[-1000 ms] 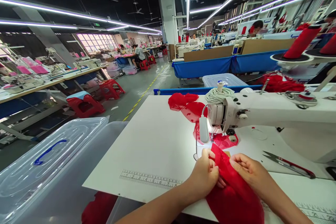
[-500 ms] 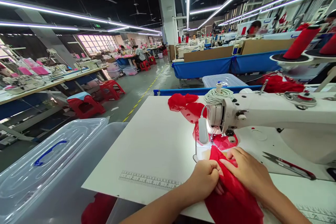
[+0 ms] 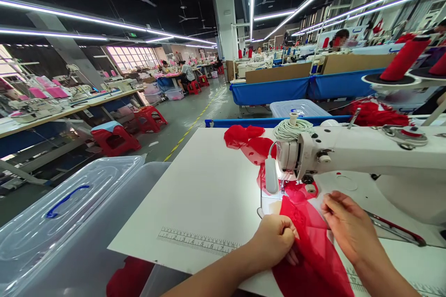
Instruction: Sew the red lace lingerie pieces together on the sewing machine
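A length of red sheer fabric [image 3: 310, 260] runs from under the needle area of the white sewing machine [image 3: 369, 148] toward me and over the table's front edge. My left hand [image 3: 277, 239] is closed on the fabric's left side, just in front of the needle. To the right, my right hand [image 3: 351, 225] pinches the edge of a thin, see-through layer, spread out sideways from the darker folds. Thread snips or scissors [image 3: 397, 229] lie on the machine bed, partly hidden behind my right hand.
More red fabric [image 3: 249, 141] lies on the white tabletop [image 3: 209, 171] behind the needle. A lidded clear plastic bin [image 3: 80, 199] stands at the left. Red thread cones [image 3: 406, 60] rise at the right. A small lamp [image 3: 271, 175] hangs beside the needle.
My right hand has moved right, away from my left hand, drawing the sheer layer out sideways. It now covers part of the scissors. My left hand stays almost in place.
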The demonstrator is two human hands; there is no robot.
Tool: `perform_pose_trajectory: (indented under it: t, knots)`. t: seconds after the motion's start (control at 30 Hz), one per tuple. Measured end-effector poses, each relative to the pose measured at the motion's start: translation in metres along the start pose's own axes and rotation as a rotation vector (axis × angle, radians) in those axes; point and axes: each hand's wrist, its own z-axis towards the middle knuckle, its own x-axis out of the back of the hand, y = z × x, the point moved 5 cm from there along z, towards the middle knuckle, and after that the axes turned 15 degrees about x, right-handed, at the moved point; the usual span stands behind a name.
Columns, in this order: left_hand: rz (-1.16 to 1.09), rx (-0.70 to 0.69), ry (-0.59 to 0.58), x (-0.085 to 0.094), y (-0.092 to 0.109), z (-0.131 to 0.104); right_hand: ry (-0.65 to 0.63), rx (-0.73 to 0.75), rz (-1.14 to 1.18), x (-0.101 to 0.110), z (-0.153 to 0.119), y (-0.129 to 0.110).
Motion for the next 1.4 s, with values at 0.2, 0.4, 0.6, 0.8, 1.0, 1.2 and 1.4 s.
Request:
perform_pose_trajectory:
  t: [0.2, 0.4, 0.6, 0.8, 1.0, 1.2, 1.4]
  knots:
    - [0.049, -0.035, 0.007, -0.002, 0.001, -0.003, -0.421, 0.109, -0.141, -0.033, -0.021, -0.019]
    - [0.262, -0.119, 0.186, 0.017, 0.012, -0.016, -0.599, 0.333, -0.385, -0.048, -0.018, -0.014]
    - [0.510, -0.244, 0.586, 0.058, 0.040, -0.023, -0.730, 0.681, -0.476, -0.046, -0.018, -0.014]
    - [0.567, -0.380, 0.646, 0.053, 0.048, -0.009, -0.690, 0.966, -0.648, -0.040, -0.020, -0.001]
    - [0.461, -0.331, 0.521, 0.054, 0.041, -0.003, -0.718, 1.008, -0.665, -0.037, -0.017, -0.002]
    - [0.296, -0.204, 0.532, 0.060, 0.039, -0.003, -0.678, 1.006, -0.670, -0.036, -0.017, -0.001]
    - [0.362, -0.264, 0.500, 0.058, 0.039, -0.002, -0.644, 1.038, -0.674, -0.035, -0.017, 0.003]
